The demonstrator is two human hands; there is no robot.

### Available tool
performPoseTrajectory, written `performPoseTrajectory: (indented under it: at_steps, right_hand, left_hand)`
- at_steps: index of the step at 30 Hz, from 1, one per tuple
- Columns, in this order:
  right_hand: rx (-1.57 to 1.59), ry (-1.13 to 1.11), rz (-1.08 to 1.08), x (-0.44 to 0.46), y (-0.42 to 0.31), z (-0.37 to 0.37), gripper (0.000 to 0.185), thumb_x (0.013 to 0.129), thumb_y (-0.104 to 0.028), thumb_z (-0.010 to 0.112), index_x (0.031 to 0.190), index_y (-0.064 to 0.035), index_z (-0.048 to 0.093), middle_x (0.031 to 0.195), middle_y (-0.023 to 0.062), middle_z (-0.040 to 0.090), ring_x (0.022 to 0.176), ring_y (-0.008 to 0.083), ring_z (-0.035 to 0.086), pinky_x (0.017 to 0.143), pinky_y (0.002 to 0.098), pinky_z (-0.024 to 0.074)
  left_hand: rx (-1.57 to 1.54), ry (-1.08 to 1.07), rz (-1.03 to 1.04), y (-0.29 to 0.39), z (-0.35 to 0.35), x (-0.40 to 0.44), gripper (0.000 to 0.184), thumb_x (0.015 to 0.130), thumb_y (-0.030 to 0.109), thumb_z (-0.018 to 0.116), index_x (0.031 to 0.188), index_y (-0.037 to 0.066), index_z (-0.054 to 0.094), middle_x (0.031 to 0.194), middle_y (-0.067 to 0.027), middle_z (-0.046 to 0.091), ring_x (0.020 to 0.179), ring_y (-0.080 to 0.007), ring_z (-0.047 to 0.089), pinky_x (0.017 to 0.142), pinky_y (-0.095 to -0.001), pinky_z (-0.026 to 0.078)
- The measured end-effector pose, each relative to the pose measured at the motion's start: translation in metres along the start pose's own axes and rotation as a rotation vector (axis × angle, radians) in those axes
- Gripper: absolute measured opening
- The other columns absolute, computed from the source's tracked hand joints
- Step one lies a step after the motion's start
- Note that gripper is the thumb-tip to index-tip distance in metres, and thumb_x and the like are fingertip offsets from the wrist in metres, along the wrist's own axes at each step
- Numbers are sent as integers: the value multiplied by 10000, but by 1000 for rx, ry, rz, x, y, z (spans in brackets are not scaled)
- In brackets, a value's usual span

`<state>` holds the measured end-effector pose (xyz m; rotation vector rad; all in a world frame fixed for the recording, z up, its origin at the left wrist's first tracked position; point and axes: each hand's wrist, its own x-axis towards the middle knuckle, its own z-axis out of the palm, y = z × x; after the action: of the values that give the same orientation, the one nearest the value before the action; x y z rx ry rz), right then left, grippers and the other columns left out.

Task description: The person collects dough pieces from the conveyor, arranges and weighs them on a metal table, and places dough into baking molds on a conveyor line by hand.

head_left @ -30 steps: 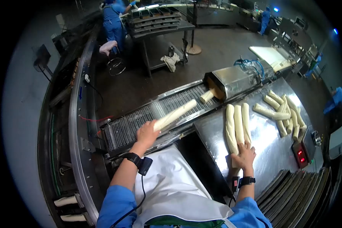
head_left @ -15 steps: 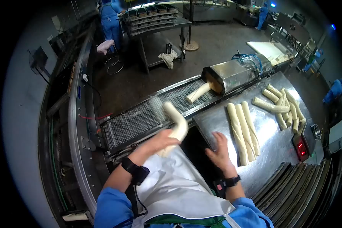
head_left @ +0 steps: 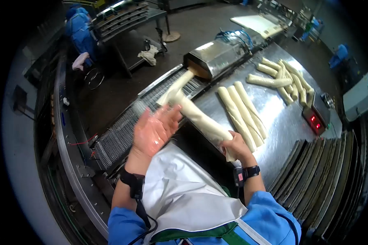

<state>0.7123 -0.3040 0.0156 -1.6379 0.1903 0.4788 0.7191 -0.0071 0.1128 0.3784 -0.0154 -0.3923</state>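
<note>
Right hand [head_left: 238, 148] around dough roll's [head_left: 203, 120] near end

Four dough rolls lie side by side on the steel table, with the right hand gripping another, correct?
Not four: the head view shows three dough rolls side by side on the steel table. The right hand does grip another roll.

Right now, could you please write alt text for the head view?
A person's right hand holds a long, pale roll near one end; the left hand is open. Three similar rolls lie parallel on a metal table, near a jumbled pile of rolls.
</note>
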Motion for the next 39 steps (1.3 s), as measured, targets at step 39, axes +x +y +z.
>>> performPoseTrajectory:
  at_steps: [39]
  right_hand:
    - [-408,44,-120,87,-37,-60,317,712,-269,664,842,19,647,727,106,612,679,179,589,646,312,474]
  left_hand:
    - [2248,612,-130,40,-140,63,472,701,186,641,1117,-24,569,871,-197,660,806,-385,627,759,-433,492]
